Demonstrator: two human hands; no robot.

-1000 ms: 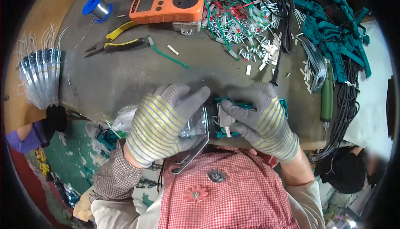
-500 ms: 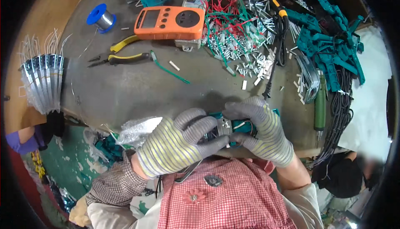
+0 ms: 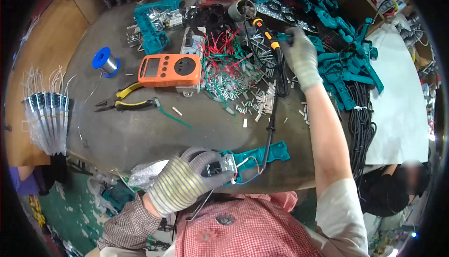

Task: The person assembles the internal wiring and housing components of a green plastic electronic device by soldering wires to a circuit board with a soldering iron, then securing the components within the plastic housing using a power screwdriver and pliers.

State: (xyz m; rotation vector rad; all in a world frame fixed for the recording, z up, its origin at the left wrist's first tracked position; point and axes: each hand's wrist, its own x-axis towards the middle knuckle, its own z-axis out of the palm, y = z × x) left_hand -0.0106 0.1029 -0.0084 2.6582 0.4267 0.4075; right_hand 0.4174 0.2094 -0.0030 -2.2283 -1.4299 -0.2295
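Note:
Near the table's front edge lies a teal power-tool housing (image 3: 275, 152), with a silver metal part (image 3: 228, 163) and thin wires in it. A black cord (image 3: 268, 147) runs up from it. Wrapped round the housing's left end is my left hand (image 3: 184, 180), in a striped glove, its fingers hiding part of the inside. My right hand (image 3: 301, 56), also gloved, is stretched far forward beside a soldering iron (image 3: 265, 33) with a black and orange handle. Its fingers look apart, close to teal housing parts; I see nothing held in them.
An orange meter (image 3: 169, 71), yellow-handled pliers (image 3: 133, 103) and a blue solder spool (image 3: 106, 62) lie to the left. Screws and red and green wires (image 3: 224, 56) are heaped mid-table. Several teal housings (image 3: 351, 70) and bundled black cords (image 3: 359, 130) fill the right.
My right hand has left the teal housing and reached forward to the far right of the table. My left hand keeps its hold. The view has shifted, showing more of the table's far side.

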